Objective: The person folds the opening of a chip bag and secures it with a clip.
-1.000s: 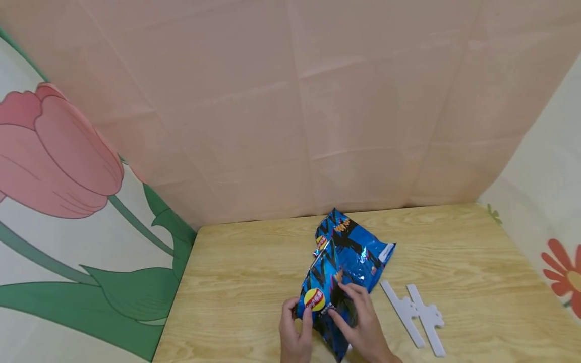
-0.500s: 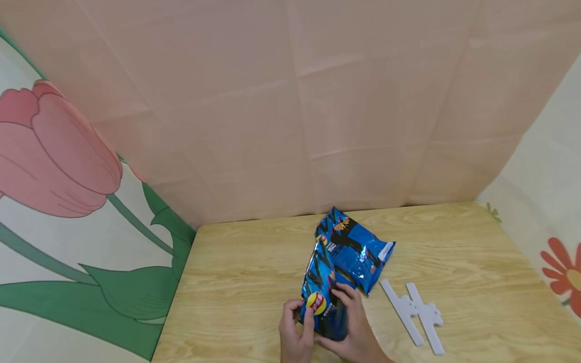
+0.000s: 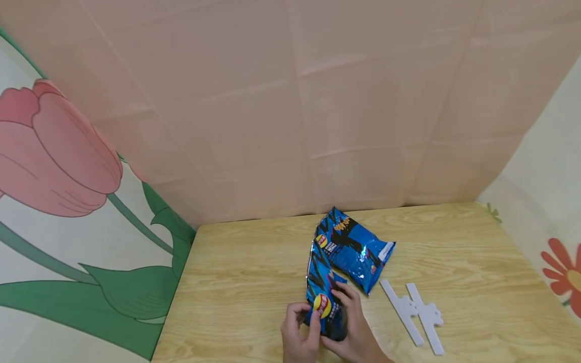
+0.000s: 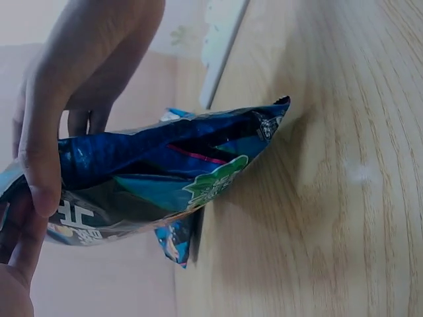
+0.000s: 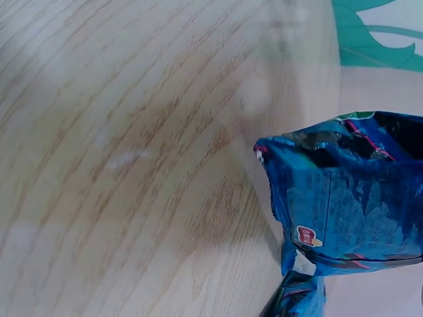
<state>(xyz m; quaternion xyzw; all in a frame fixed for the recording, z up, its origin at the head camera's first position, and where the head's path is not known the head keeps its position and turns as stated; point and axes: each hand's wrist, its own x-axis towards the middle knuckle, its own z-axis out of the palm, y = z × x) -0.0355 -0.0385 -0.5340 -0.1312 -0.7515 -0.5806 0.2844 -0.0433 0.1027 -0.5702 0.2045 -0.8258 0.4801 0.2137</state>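
Left hand [image 3: 300, 337] and right hand [image 3: 357, 327] pinching one blue Lay's chip bag [image 3: 321, 282], second chip bag [image 3: 355, 252] just beyond, two white notched strips [image 3: 426, 315] at right, one wooden counter [image 3: 245, 282]

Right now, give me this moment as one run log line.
left hand: holds snack bag | right hand: holds same bag | second bag: on table | white pieces: on table

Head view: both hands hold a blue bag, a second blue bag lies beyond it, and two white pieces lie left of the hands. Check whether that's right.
Wrong side: the head view shows two white pieces right of the left hand and right hand. Both do hold a blue bag, with a second blue bag beyond it.
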